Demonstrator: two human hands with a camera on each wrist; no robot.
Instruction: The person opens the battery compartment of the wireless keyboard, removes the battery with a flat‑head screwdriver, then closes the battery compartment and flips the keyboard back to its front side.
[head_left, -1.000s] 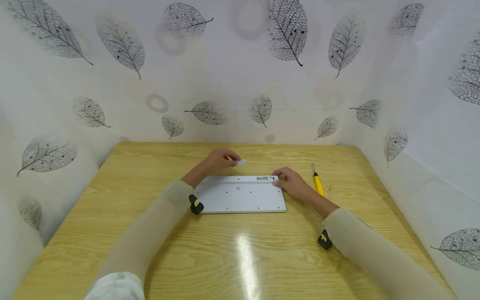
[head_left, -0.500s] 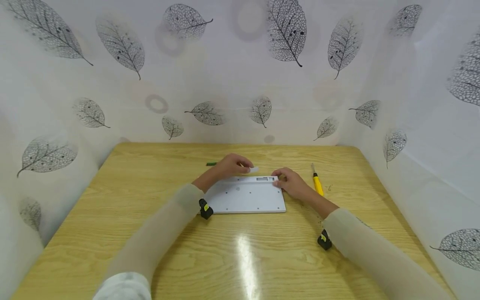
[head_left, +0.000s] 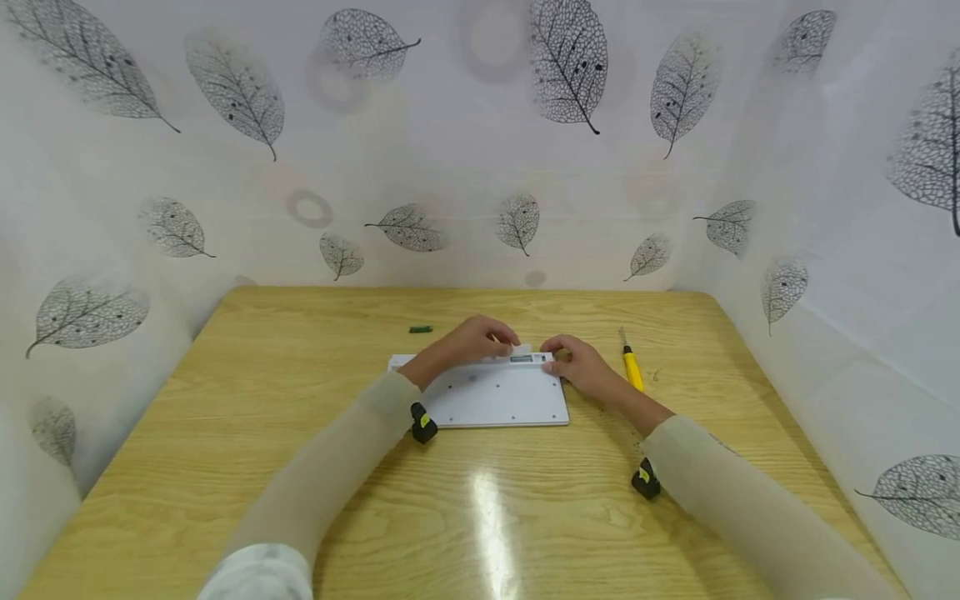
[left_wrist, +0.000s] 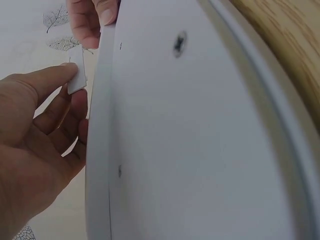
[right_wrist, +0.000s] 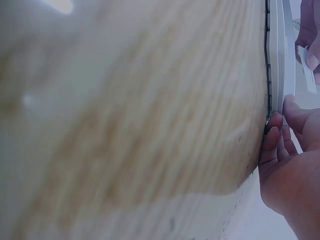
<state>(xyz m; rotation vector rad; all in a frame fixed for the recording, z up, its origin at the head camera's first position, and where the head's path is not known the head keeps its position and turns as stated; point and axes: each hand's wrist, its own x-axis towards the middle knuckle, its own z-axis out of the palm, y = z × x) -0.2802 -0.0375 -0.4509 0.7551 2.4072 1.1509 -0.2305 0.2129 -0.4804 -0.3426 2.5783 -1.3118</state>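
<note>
A white keyboard (head_left: 495, 402) lies face down on the table, screws dotting its back and a battery slot (head_left: 521, 359) open near its far right corner. My left hand (head_left: 480, 339) pinches a small white battery cover (left_wrist: 76, 72) between thumb and fingers, just behind the far edge beside the slot. With thumb on the back and fingers underneath, my right hand (head_left: 583, 367) grips the keyboard's far right corner. In the right wrist view, the cover (right_wrist: 306, 70) appears beyond that right hand (right_wrist: 295, 155), and the keys show along the keyboard's underside.
To the right of the keyboard lies a screwdriver with a yellow handle (head_left: 633, 368), its tip pointing away. A small green cylinder like a battery (head_left: 421, 329) lies behind the keyboard's left part. A leaf-patterned cloth (head_left: 450, 167) surrounds the wooden table (head_left: 375, 517).
My left hand has moved right and slightly nearer, bringing the battery cover close to the slot. The green cylinder has come into view behind it. My right hand stays on the corner.
</note>
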